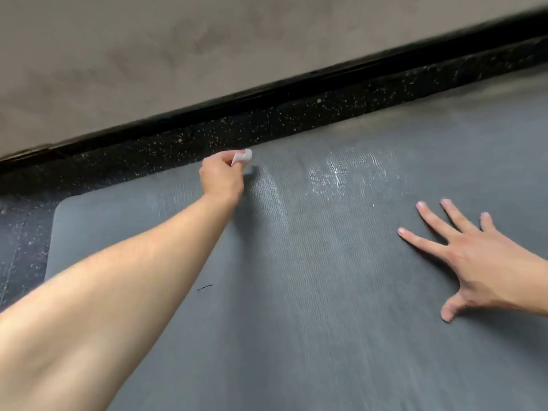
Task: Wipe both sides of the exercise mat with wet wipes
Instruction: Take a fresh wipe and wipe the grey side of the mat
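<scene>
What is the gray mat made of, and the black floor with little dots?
The mat looks like soft foam or rubber: matte gray with fine wavy ridges, shiny where wet. The floor looks like speckled rubber: black with pale flecks. I cannot be sure of either.

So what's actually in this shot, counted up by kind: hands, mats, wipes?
Hands: 2, the left hand pinching the wipe, the right hand flat on the mat
Mats: 1, the grey mat on the floor
Wipes: 1, the white wipe at the mat's far edge
Total: 4
</scene>
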A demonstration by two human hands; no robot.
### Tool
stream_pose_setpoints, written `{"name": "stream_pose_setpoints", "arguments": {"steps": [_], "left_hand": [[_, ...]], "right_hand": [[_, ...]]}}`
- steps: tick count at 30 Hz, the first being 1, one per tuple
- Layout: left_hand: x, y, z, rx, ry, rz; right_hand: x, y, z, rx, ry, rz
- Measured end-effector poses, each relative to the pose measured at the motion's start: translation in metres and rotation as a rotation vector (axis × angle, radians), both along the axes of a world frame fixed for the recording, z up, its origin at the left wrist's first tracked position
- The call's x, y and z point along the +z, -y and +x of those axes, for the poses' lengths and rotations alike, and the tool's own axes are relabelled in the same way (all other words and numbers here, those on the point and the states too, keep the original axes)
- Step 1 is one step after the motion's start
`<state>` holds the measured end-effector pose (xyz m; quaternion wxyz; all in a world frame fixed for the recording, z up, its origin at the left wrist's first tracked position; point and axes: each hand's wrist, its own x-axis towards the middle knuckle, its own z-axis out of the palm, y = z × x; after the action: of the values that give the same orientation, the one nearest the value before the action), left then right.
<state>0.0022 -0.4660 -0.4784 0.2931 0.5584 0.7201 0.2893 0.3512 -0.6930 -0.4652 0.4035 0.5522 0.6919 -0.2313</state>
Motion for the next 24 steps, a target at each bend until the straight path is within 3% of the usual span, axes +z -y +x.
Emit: {"name": "stream_pose_setpoints", "arguments": {"steps": [6, 9, 13, 15, 19, 22, 24], "left_hand": [[-0.033, -0.051, 0.037, -0.109, -0.228, -0.041], [-0.035, -0.012, 0.040, -0.327, -0.386, 0.082], [-0.040, 0.099, 0.022, -0.729, -0.368, 0.185], [-0.044, 0.132, 0.012, -0.800, -0.382, 0.149], [-0.032, 0.116, 0.018, -0.764, -0.388, 0.094], [-0.034, 0.133, 0.020, -0.561, -0.325, 0.075], [-0.038, 0.162, 0.022, -0.500, -0.309, 0.073]], "right_hand": [[-0.003, -0.006, 0.001, -0.026, 0.018, 0.013], [0.002, -0.006, -0.004, -0.015, 0.021, 0.009], [0.002, -0.003, -0.002, 0.026, -0.017, 0.073], [0.002, -0.001, -0.001, 0.012, -0.033, 0.098], [0.012, 0.018, -0.007, 0.010, -0.144, 0.080], [0.016, 0.070, -0.025, -0.025, -0.322, 0.042], [0.004, 0.109, -0.039, 0.028, -0.419, 0.129]]}}
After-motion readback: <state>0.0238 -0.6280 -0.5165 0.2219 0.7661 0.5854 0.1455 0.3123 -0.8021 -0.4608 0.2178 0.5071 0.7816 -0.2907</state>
